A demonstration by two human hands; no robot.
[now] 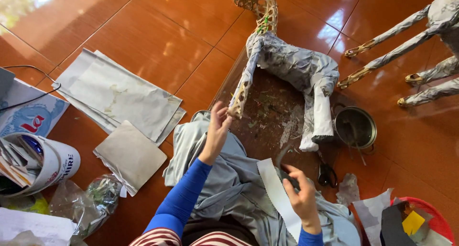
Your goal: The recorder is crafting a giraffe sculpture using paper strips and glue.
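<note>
Head view, looking down on a glossy orange tiled floor (pixel 158 40).

An animal figure (pixel 291 67) of woven wicker, partly wrapped in grey paper, is seen lying on a dark brown board (pixel 267 126); its neck and head, at the top of the view, are bare wicker. One front leg (pixel 241 90) is stretched toward the person.

The left hand (pixel 217 126) is raised, fingers closed around the lower end of that leg, near the bare wicker foot. The right hand (pixel 299 191) is held lower and well apart from the left, clamped on a dark tool (pixel 287 172), whose kind cannot be told. A white paper strip (pixel 277 193) is seen under this hand, lying across grey cloth (pixel 224 179) spread on the lap.

Scissors (pixel 326 173) are laid just right of the right hand. A small metal pot (pixel 355 127) is set beside the figure's hind leg. Grey paper sheets (pixel 117 95) are spread at left, with a plastic bag (pixel 88 200) below them. A red basket (pixel 432 217) with paper scraps is placed at lower right. Legs of a second wrapped figure (pixel 411 40) are noted at upper right.
</note>
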